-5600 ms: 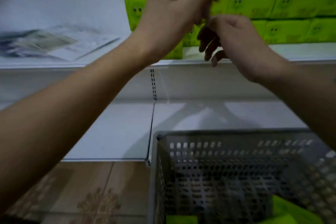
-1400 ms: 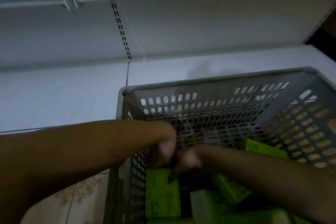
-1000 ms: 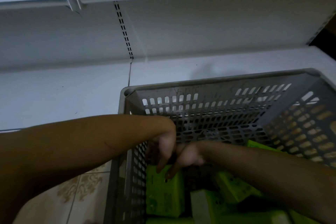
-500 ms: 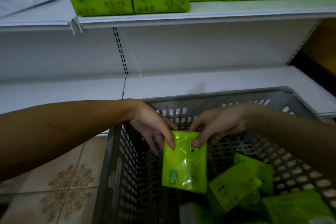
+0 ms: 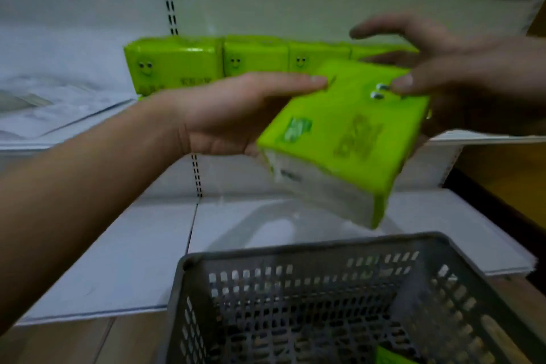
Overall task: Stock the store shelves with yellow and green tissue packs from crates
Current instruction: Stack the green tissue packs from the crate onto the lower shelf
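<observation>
A green tissue pack [image 5: 342, 139] hangs tilted in the air above the grey crate [image 5: 325, 298], in front of the row of green packs [image 5: 224, 60] on the upper shelf [image 5: 478, 136]; the left hand [image 5: 233, 115] supports its left edge, thumb laid flat on top; the right hand [image 5: 455, 80] pinches its far right corner, other fingers spread; best to level the pack, face forward, and slide it in square against the row, releasing only once it sits flat.
</observation>
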